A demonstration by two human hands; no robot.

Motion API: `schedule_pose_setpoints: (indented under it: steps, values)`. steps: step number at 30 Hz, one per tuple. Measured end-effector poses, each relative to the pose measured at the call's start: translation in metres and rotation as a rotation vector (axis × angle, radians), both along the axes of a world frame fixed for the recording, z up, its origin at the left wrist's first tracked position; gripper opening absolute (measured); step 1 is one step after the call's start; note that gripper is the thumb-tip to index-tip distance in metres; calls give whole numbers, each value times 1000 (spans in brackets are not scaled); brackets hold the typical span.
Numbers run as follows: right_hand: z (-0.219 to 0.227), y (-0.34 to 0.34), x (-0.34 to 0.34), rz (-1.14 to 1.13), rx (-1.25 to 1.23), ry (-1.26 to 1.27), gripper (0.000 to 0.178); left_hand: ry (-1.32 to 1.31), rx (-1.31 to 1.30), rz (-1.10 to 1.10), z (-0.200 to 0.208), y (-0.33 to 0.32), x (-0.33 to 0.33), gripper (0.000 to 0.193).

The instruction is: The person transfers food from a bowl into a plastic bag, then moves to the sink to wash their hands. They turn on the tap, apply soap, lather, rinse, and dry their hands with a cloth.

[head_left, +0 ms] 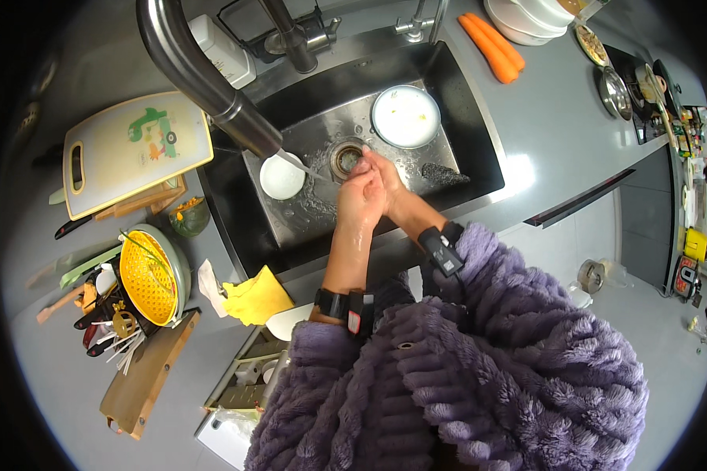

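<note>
Over the drain (346,157) of a dark metal sink (322,94), my left hand (359,201) and my right hand (386,182) are pressed together, fingers closed on one another. Whether anything small lies between them is hidden. Both are wet. A thin stream of water runs down beside my left hand from a dark metal faucet (251,125). Left of the hands a small white bowl (282,177) sits in the sink. Beyond them, to the right, lies a white round dish (405,118) with yellowish scraps in it. A dark, textured piece (443,173) rests near the sink's right wall.
Left of the sink are a cutting board (106,157), a cut pumpkin (188,217), a yellow colander (143,275) and a yellow cloth (261,298). Two carrots (491,49) and white bowls (522,23) stand at the right. A drawer edge (580,200) juts below the counter.
</note>
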State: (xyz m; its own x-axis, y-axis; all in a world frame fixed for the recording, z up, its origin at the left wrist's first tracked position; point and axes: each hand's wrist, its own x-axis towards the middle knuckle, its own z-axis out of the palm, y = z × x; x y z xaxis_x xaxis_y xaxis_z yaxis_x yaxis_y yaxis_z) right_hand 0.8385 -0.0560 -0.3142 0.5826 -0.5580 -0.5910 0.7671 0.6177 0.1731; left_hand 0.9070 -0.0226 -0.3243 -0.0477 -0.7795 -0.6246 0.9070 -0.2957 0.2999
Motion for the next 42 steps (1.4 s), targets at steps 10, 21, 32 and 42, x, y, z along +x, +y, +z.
schedule_pose_setpoints:
  steps: [10,21,32,42]
  values:
    - [-20,-3,-3,742,-1670,2039,23,-1367,-195,-735,22,-13,-6,36]
    - [-5,49,27,97,-511,1005,14,169,57,-66,21,-9,18,31]
    - [107,-51,17,-7,-1661,1546,27,-28,561,67,-78,-19,75,49]
    - [214,-91,37,251,-1613,1094,60,-133,608,-285,-69,-70,63,74]
